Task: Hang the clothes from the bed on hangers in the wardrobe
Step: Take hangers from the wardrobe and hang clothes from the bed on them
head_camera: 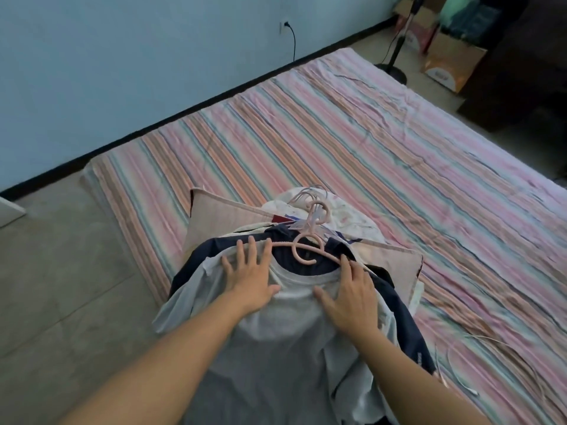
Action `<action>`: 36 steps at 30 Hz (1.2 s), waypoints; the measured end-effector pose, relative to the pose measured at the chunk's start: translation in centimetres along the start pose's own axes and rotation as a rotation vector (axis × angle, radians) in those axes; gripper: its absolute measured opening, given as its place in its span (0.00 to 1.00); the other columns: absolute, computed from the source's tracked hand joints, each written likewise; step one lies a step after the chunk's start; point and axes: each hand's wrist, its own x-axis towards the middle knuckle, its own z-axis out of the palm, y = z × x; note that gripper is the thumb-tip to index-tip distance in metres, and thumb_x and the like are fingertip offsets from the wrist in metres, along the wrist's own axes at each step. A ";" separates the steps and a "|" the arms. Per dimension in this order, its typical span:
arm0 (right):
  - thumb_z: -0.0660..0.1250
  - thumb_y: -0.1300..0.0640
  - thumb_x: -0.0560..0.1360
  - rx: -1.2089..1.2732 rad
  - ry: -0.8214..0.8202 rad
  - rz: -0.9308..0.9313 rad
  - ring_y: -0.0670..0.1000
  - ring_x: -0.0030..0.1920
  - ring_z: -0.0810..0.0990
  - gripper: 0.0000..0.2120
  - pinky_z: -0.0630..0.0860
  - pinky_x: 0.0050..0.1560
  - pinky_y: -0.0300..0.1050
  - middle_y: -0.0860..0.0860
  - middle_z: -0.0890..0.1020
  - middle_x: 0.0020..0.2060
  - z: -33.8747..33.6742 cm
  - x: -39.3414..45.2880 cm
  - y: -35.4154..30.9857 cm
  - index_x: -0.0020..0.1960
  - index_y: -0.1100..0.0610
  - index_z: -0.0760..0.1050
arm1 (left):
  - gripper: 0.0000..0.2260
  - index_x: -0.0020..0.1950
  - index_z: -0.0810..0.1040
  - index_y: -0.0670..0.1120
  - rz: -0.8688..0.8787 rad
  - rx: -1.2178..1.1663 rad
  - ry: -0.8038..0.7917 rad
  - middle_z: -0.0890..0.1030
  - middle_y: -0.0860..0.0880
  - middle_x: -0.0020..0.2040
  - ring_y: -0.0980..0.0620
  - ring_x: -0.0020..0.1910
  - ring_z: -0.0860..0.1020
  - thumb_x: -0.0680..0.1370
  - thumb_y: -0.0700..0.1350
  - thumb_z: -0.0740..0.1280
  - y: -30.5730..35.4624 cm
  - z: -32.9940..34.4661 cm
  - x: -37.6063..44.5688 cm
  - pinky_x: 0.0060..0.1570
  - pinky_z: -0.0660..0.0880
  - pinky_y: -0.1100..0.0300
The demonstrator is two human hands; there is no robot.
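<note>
bed [383,142]: striped pink/green sheet, along the blue wall
clothes pile [306,240]: near bed edge, stacked on a beige pillow [208,222]
grey t-shirt [285,348]: top of pile, on a pink hanger [306,251], hook sticking out of the collar; navy garment under it
left hand [251,280]: fingers straight, flat on the shirt's left shoulder, grips nothing
right hand [349,296]: fingers spread, flat on the right shoulder, fingertips at the hanger arm
spare hangers [310,207]: hooks bunched just beyond the shirt's hanger
</note>
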 end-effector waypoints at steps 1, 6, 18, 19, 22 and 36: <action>0.64 0.32 0.74 -0.063 -0.028 -0.024 0.58 0.74 0.64 0.46 0.58 0.76 0.54 0.57 0.66 0.73 0.2 -0.5 0.1 0.80 0.58 0.54 | 0.48 0.78 0.33 0.54 -0.014 -0.038 -0.013 0.34 0.42 0.79 0.38 0.77 0.34 0.75 0.62 0.66 0.0 -0.3 -0.3 0.71 0.41 0.31; 0.59 0.32 0.77 -0.060 -0.127 0.058 0.58 0.79 0.52 0.45 0.48 0.79 0.56 0.57 0.55 0.79 -1.6 -1.6 -1.8 0.81 0.55 0.45 | 0.46 0.80 0.43 0.54 -0.120 -0.254 0.064 0.41 0.44 0.81 0.42 0.79 0.40 0.74 0.60 0.69 -1.0 -2.4 -4.2 0.74 0.43 0.36; 0.75 0.52 0.72 0.344 0.004 -0.246 0.51 0.62 0.78 0.23 0.75 0.62 0.49 0.50 0.81 0.61 -13.9 -15.2 -15.8 0.65 0.55 0.77 | 0.27 0.69 0.72 0.48 0.037 -0.383 0.031 0.77 0.47 0.65 0.46 0.61 0.76 0.73 0.56 0.72 -9.2 -10.5 -24.1 0.59 0.74 0.50; 0.75 0.52 0.72 0.344 -0.008 -0.264 0.51 0.61 0.78 0.23 0.75 0.61 0.48 0.50 0.81 0.60 -14.4 -16.9 -17.1 0.65 0.54 0.78 | 0.25 0.67 0.73 0.49 0.034 -0.396 0.058 0.78 0.48 0.63 0.46 0.60 0.77 0.73 0.56 0.72 -10.1 -10.8 -26.3 0.58 0.75 0.50; 0.75 0.49 0.71 0.284 -0.074 -0.368 0.51 0.61 0.78 0.24 0.75 0.60 0.48 0.49 0.81 0.61 -15.4 -21.8 -21.1 0.64 0.53 0.78 | 0.25 0.66 0.74 0.51 0.021 -0.443 0.132 0.79 0.49 0.60 0.45 0.59 0.78 0.72 0.56 0.73 -13.0 -11.0 -32.8 0.57 0.75 0.49; 0.70 0.43 0.75 -0.026 -0.294 -1.019 0.49 0.68 0.72 0.30 0.71 0.67 0.47 0.47 0.74 0.69 -18.5 -45.2 -41.0 0.73 0.49 0.68 | 0.33 0.78 0.60 0.55 -0.377 -0.610 0.483 0.65 0.50 0.76 0.49 0.73 0.67 0.76 0.54 0.71 -26.9 -5.7 -62.3 0.65 0.69 0.52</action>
